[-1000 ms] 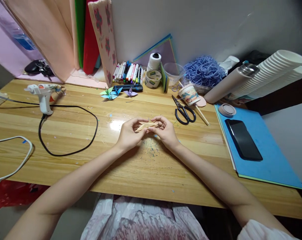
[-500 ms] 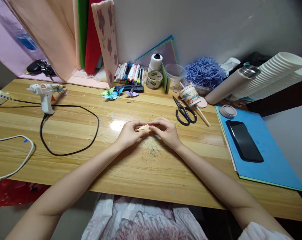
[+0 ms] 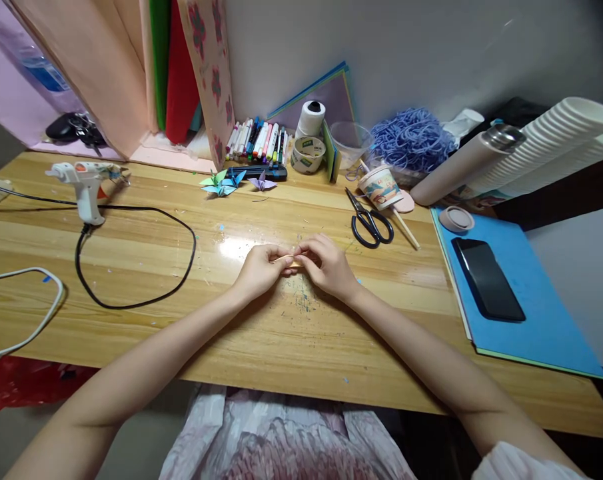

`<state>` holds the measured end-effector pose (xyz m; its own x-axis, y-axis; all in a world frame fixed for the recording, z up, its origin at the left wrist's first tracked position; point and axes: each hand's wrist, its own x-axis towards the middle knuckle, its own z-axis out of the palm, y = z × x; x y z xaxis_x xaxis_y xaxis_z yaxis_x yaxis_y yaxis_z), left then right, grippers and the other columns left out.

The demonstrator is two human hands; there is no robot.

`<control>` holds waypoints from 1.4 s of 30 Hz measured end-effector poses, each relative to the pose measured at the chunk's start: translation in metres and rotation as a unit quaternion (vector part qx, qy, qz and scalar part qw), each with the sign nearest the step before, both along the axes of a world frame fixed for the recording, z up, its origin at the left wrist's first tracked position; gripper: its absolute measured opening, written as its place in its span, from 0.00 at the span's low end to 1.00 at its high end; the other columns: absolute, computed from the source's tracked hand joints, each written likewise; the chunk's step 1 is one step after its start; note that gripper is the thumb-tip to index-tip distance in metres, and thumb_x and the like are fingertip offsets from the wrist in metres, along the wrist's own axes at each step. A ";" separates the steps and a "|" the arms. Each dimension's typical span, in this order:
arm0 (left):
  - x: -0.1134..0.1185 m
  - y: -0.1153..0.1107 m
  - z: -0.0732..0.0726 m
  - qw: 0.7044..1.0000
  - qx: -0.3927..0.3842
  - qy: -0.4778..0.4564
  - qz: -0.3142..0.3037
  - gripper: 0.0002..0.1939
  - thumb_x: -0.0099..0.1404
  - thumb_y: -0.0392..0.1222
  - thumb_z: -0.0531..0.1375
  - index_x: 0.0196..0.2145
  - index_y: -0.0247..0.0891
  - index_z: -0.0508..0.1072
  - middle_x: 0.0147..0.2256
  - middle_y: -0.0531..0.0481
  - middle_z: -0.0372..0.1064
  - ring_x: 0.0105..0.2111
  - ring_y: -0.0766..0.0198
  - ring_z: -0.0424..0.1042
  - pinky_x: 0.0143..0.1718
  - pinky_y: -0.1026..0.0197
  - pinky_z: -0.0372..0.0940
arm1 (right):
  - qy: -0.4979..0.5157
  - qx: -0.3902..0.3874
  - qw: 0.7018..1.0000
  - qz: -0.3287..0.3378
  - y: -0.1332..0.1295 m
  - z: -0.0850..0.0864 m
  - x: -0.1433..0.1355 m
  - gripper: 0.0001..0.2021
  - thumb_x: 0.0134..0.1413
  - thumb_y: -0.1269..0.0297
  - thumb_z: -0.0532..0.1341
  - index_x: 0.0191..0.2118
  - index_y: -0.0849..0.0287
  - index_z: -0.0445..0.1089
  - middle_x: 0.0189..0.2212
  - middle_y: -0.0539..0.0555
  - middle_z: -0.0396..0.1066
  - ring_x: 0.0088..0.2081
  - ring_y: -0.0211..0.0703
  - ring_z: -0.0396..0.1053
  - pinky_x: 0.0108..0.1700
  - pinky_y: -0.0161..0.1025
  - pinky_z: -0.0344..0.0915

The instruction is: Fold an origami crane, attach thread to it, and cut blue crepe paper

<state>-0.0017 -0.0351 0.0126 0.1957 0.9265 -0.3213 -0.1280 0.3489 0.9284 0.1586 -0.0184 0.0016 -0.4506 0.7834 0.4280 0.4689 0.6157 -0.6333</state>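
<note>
Between my fingertips is a small piece of folded orange-yellow paper [image 3: 297, 262], mostly covered by the fingers. My left hand [image 3: 262, 268] pinches its left end, and my right hand [image 3: 326, 267] pinches the right end, the two sets of fingertips almost meeting. Both hands are just over the wooden table, above a scatter of tiny dark and coloured scraps [image 3: 301, 301]. Farther back lie several folded paper cranes in green, blue [image 3: 222, 186] and purple [image 3: 262, 182]. Black-handled scissors [image 3: 371, 223] rest open-bladed to the right of my right hand.
A white glue gun [image 3: 88, 193] with a looped black cord stands at left. Markers [image 3: 258, 141], a tape roll [image 3: 308, 155] and blue yarn [image 3: 411, 140] line the back. A paper cup [image 3: 381, 187] on a stick lies behind the scissors; a phone [image 3: 487, 279] rests on blue sheets at right.
The fingers have closed in over the paper, and its raised pointed part no longer shows. My right fingertips have shifted slightly left. The view has tilted a little.
</note>
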 end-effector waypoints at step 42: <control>-0.009 -0.001 0.004 0.956 0.228 0.185 -0.019 0.09 0.59 0.40 0.57 0.34 0.35 0.75 0.35 0.45 0.74 0.35 0.61 0.73 0.39 0.61 0.66 | 0.019 -0.058 0.998 -0.011 0.000 0.003 0.001 0.04 0.56 0.68 0.53 0.32 0.59 0.63 0.28 0.53 0.66 0.31 0.40 0.64 0.35 0.38 0.61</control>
